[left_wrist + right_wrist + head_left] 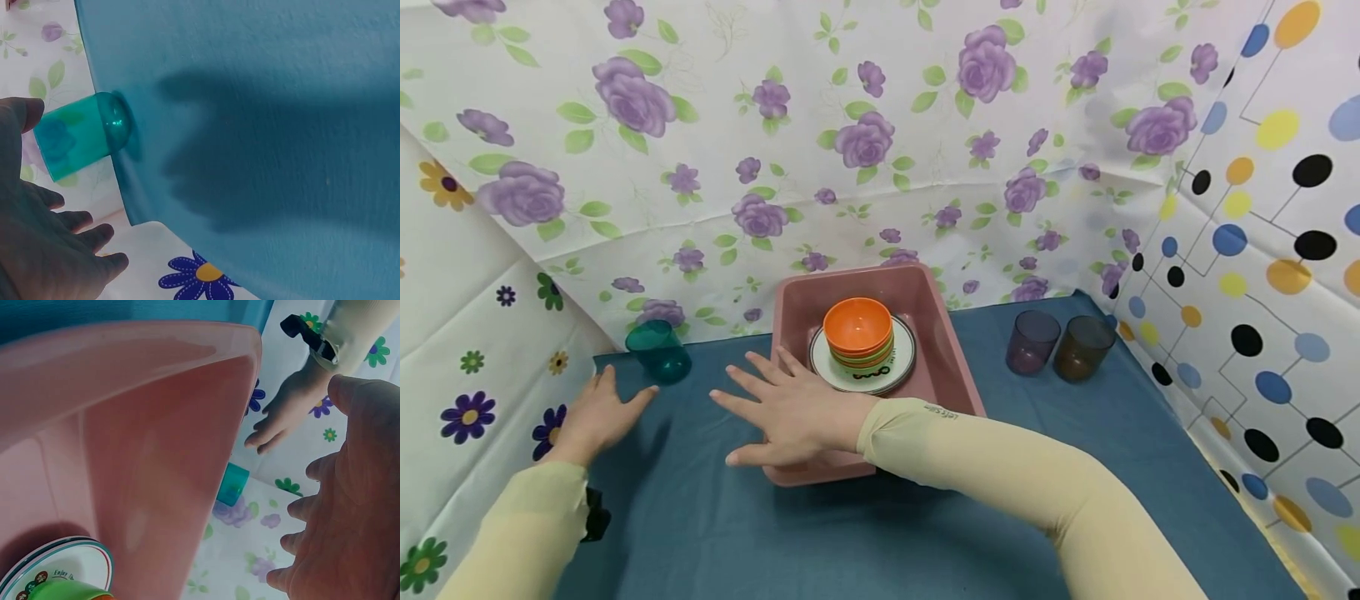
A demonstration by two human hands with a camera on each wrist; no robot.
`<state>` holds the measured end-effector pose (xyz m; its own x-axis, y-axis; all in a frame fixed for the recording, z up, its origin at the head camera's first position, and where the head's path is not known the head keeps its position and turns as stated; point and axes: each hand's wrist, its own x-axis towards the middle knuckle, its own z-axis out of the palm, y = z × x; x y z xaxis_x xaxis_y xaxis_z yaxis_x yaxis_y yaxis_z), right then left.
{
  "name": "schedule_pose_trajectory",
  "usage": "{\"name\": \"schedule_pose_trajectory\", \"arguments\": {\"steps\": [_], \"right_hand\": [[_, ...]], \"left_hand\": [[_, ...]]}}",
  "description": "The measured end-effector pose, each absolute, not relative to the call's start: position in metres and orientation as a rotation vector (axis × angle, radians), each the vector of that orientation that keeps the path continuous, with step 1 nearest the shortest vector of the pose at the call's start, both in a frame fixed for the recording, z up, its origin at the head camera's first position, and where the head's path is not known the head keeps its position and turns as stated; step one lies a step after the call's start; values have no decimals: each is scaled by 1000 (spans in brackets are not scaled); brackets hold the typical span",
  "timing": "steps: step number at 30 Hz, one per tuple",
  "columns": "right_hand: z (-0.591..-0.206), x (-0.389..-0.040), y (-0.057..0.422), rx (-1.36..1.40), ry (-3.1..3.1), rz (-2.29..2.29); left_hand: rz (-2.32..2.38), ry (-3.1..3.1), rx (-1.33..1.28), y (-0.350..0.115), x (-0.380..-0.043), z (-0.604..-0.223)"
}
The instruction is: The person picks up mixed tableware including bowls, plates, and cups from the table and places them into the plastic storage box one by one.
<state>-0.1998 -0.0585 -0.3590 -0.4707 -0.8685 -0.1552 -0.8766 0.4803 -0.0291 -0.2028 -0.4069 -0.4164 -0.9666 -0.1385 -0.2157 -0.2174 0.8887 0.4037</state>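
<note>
A teal tumbler (660, 353) stands at the back left of the blue cloth, and my left hand (593, 417) hovers just short of it with fingers spread. The left wrist view has the tumbler (81, 134) between thumb and fingers, not visibly touched. My right hand (797, 408) stretches over the left wall of a pink basin (951, 358), its fingers splayed and holding nothing. Inside the basin, white plates (904, 354) lie stacked, and on them sits a pile of orange and green bowls (859, 327). In the right wrist view a plate (69, 565) shows at the lower left.
Two more tumblers, one purple (1032, 342) and one brown (1082, 348), stand close together at the back right. Flowered sheets (865, 142) rise behind and at the left; a dotted sheet (1262, 292) hangs at the right. Blue cloth (820, 542) covers the table.
</note>
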Motion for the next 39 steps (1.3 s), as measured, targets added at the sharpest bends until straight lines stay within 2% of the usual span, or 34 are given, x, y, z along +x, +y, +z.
{"name": "schedule_pose_trajectory", "arguments": {"steps": [19, 39], "right_hand": [[-369, -204, -67, -1454, 2590, 74], [-375, -207, -71, -1435, 2568, 78]], "left_hand": [[1273, 2666, -741, -380, -238, -421], [1508, 2689, -868, -372, -266, -440]]}}
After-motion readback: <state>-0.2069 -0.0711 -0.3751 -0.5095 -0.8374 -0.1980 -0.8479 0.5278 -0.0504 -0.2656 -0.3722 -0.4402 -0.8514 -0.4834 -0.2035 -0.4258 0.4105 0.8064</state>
